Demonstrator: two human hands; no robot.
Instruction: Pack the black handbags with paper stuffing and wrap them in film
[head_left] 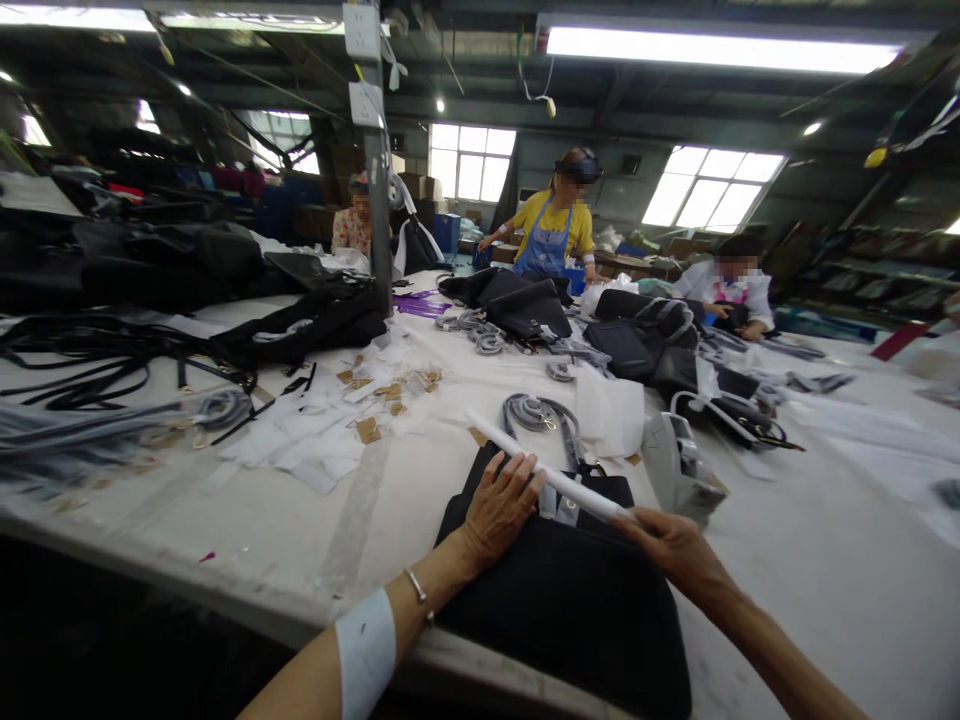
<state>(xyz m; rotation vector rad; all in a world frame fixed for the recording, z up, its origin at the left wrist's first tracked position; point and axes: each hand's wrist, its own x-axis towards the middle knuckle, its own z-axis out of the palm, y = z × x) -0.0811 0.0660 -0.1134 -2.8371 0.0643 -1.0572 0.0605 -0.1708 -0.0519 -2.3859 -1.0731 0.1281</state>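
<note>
A long white roll (576,490) lies slantwise over the upper part of a black bag (562,600) at the table's front edge. The fingers of my left hand (501,508) are bent over the middle of the roll, with the thumb hidden and the palm close above the bag. At the roll's right end, my right hand (664,540) grips it between thumb and fingers. Small clear and white pieces (559,502) show on the bag just below the roll. Behind it lies a wrapped grey strap (534,412) with a gold clip.
A tape dispenser (679,465) stands right of the bag. White sheets and brown tags (367,430) are scattered leftward, near black straps (90,350). More black bags (525,305) are piled behind. A metal post (379,210) rises at the table; several people (551,235) are beyond.
</note>
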